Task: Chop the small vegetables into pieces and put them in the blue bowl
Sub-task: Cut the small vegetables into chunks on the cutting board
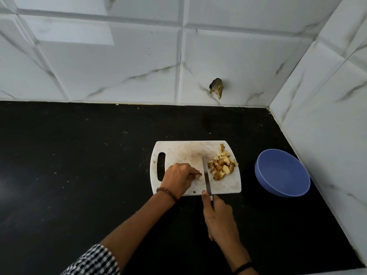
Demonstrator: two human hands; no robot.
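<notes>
A white cutting board (178, 149) lies on the black counter. On its right part sits a pile of chopped brown and pale vegetable pieces (221, 165). My left hand (177, 178) rests on the board and pinches a small vegetable piece (197, 174) at its fingertips. My right hand (218, 217) grips the handle of a knife (206, 175), whose blade stands edge-down on the board between the held piece and the pile. The blue bowl (282, 172) stands empty on the counter, right of the board.
The black counter (79, 165) stretches wide to the left and front. White marble-look tiled walls (317, 116) close the back and right side, the bowl near the right wall. A chipped hole (216, 87) marks the back wall.
</notes>
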